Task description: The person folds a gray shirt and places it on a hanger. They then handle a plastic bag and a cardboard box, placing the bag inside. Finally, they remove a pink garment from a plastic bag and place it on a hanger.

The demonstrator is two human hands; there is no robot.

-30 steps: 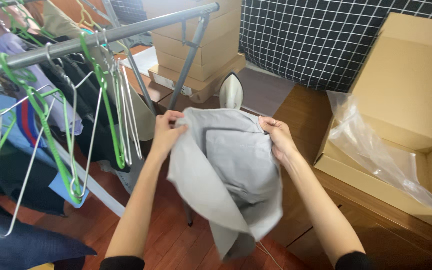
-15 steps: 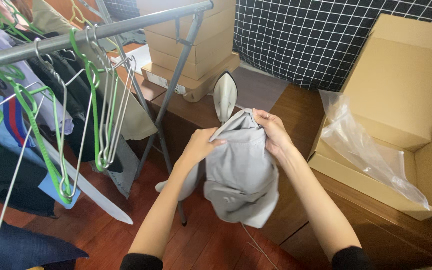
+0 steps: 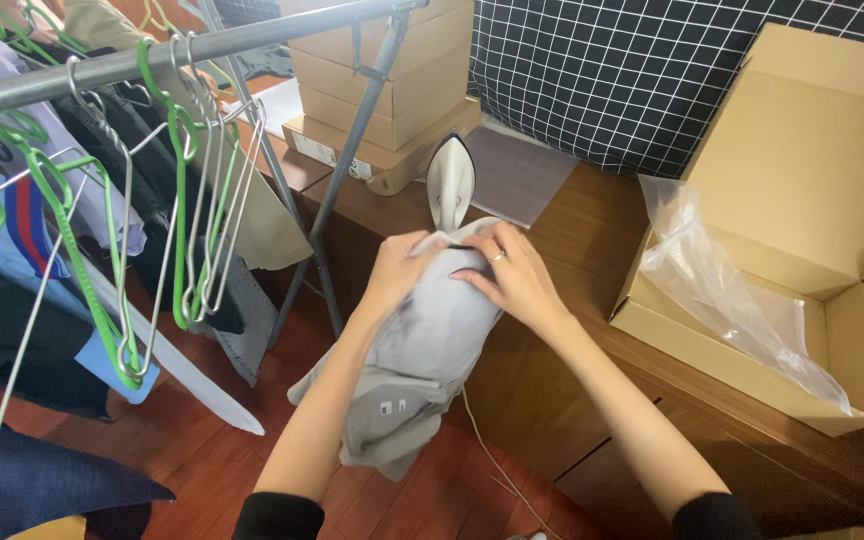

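Hands gathered a grey garment [image 3: 422, 360] at centre. The left hand [image 3: 399, 272] clenched its top edge; the right hand [image 3: 512, 275] pinched the fabric. An upright iron [image 3: 450, 183] stood at twelve o'clock on the tabletop [image 3: 582, 230].

L hand [image 3: 399, 272], R hand [image 3: 512, 275]: fingers curled, close together, arms extended.

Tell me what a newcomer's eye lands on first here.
Centre frame, the left hand and right hand bunch a grey garment against the wooden counter's edge, just in front of an upright white iron. At left, green and wire hangers dangle from a metal clothes rail; at right sits an open cardboard box with a clear plastic bag.
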